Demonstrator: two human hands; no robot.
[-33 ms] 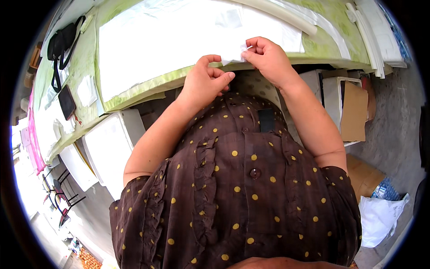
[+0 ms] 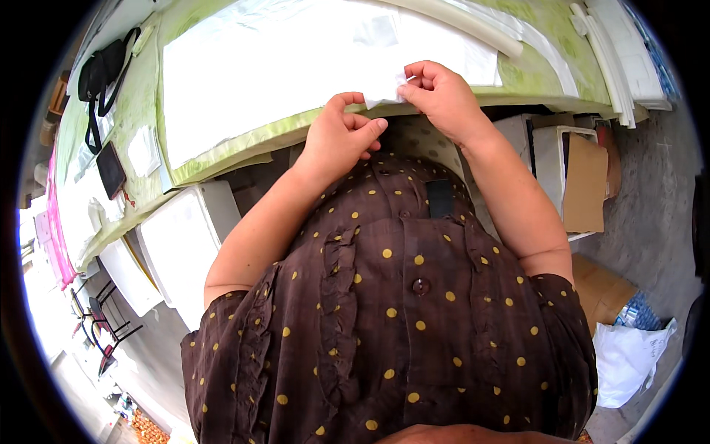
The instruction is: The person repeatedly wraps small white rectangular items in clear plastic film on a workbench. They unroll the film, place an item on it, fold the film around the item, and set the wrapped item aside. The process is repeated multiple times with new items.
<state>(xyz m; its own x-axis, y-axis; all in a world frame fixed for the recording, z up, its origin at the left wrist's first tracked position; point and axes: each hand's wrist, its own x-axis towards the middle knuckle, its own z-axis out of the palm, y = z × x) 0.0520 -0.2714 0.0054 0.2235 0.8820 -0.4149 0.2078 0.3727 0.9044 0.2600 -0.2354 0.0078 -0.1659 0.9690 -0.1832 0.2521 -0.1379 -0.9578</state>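
My right hand (image 2: 441, 98) pinches a small, crumpled white piece of thin sheet (image 2: 383, 92) between thumb and fingers, above the table's near edge. Whether it is paper or plastic film I cannot tell. Left of it is my left hand (image 2: 342, 135), thumb and index finger apart, other fingers loosely curled. The left index fingertip reaches the edge of the piece, while the thumb stays clear of it. Under and beyond both hands a large white sheet (image 2: 259, 81) covers much of the table. A small translucent square (image 2: 376, 31) lies on that sheet, just beyond the held piece.
A long pale roll (image 2: 458, 26) lies across the far right of the green-covered table (image 2: 222, 169). On its left side are a black bag (image 2: 102, 65) and a dark phone (image 2: 111, 170). White boxes (image 2: 177, 237) stand below left; cardboard (image 2: 584, 185) and a white bag (image 2: 629, 362) are right.
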